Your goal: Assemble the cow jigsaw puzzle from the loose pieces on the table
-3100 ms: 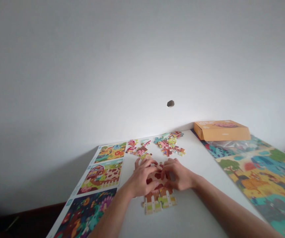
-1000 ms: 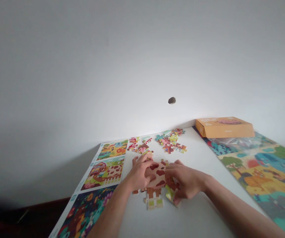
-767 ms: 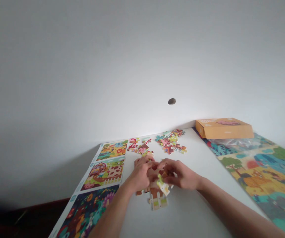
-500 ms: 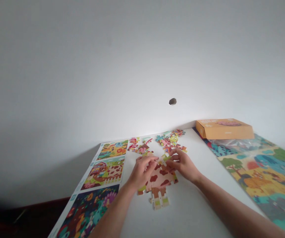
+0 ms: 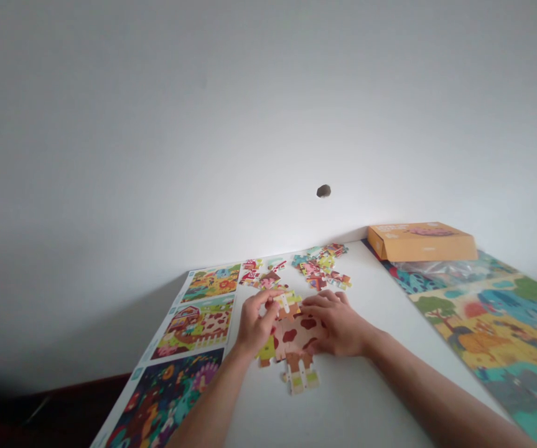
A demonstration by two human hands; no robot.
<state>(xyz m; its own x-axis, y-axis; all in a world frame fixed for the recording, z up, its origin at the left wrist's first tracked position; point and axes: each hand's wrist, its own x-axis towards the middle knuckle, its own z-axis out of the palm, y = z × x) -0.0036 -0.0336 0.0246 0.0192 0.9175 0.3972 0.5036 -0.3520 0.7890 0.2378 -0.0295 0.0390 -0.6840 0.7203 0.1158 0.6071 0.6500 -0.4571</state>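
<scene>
The left hand (image 5: 255, 322) appears to pinch a fence piece (image 5: 285, 301) by its left end, between thumb and index finger, at the far edge of the cow-spotted section (image 5: 296, 334), which lies on the white table (image 5: 268, 417) in front of the person. The right hand (image 5: 340, 326) lies over that section's right part, fingertips by the fence piece; I cannot tell whether it grips an edge or merely rests there. The likeliest trouble is a forced fit: if the tabs do not match (the piece's brown side seems to face the spots), pressing could bend them or lift the neighbours. A sideways push from the right hand might shear the section's joints, and the lower fence strip (image 5: 303, 376), attached only along its top, would probably break away first. The left wrist could also snag the green piece (image 5: 265, 353) beside it. Beyond the left fingers, a loose cluster (image 5: 268, 281) sits close enough to be nudged, while a second heap (image 5: 313, 269) lies farther off. A picture sheet (image 5: 201, 326) flanks the left forearm; to the right, an orange box (image 5: 424, 244), a clear bag (image 5: 450, 272) and a large animal picture (image 5: 492, 339) stay well apart from both hands.
</scene>
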